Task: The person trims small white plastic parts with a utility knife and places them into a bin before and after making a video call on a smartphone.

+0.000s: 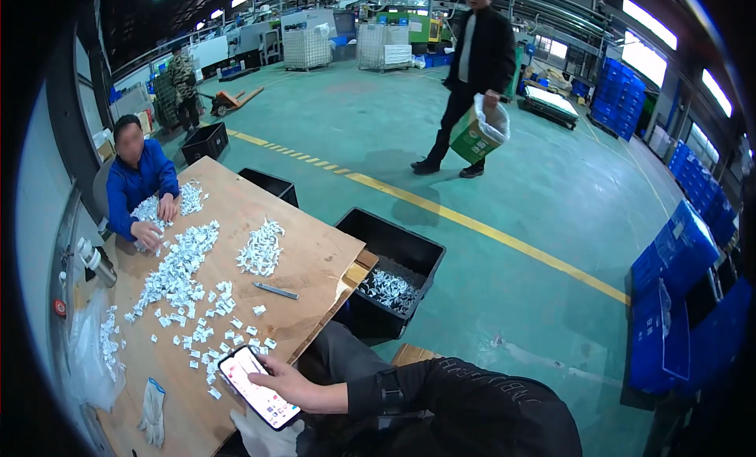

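A lit smartphone (260,390) is in my bare right hand (287,382), over the near edge of the wooden table. My fingers close around the phone's right side, and the thumb lies over its screen. Just below the phone shows my left hand (272,440) in a white glove; its fingers are mostly hidden, so I cannot tell whether it supports the phone. Small white plastic parts (183,262) lie in a long heap and scatter toward the phone. A separate pile of thin white pieces (261,248) sits farther right, with a grey pen-like tool (276,290) near it.
Across the wooden table (315,256), a person in blue (142,181) handles white parts. A loose glove (153,414), plastic bag (93,355) and flask (96,262) lie left. A black bin (425,252) stands right. Another person walks with a green bucket (476,142). Blue crates (661,323) stand far right.
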### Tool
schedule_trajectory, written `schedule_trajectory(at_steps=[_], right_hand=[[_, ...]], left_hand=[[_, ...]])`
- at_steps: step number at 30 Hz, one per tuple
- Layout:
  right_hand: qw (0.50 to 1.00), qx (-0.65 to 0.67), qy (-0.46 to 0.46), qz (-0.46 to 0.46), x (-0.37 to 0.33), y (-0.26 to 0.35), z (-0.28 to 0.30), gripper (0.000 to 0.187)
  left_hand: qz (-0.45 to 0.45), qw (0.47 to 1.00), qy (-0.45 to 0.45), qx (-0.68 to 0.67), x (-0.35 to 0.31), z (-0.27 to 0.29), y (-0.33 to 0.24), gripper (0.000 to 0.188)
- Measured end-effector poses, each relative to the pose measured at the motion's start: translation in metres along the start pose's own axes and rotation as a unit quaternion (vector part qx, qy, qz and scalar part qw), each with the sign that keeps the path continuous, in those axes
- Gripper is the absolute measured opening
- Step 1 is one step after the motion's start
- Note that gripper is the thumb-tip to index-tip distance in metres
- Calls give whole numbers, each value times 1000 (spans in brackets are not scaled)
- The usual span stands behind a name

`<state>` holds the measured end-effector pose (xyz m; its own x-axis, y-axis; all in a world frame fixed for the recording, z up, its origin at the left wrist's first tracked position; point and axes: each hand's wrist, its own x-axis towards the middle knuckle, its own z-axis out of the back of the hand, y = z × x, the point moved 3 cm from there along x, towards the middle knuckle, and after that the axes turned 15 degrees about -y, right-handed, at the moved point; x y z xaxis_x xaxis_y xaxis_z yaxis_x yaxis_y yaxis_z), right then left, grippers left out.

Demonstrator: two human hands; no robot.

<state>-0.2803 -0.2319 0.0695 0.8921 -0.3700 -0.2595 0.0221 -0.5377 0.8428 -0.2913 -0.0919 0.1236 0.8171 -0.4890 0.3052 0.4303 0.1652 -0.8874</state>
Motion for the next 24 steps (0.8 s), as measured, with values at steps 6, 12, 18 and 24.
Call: schedule_trajectory(at_steps=[6, 12, 18, 24], right_hand=[[994, -76, 12, 84, -51, -18, 7, 62], [989, -118, 60, 66, -67, -37, 52, 59], [983, -170, -61, 28, -78, -37, 148, 31], [949, -191, -239, 79, -93, -19, 222, 22]], left_hand=[[-27, 999, 33, 23, -38, -11, -1, 66], [-36, 997, 50, 54, -81, -16, 7, 69], [5, 999, 35, 16, -102, -7, 17, 71], [381, 734, -14, -563, -106, 4, 65, 68]])
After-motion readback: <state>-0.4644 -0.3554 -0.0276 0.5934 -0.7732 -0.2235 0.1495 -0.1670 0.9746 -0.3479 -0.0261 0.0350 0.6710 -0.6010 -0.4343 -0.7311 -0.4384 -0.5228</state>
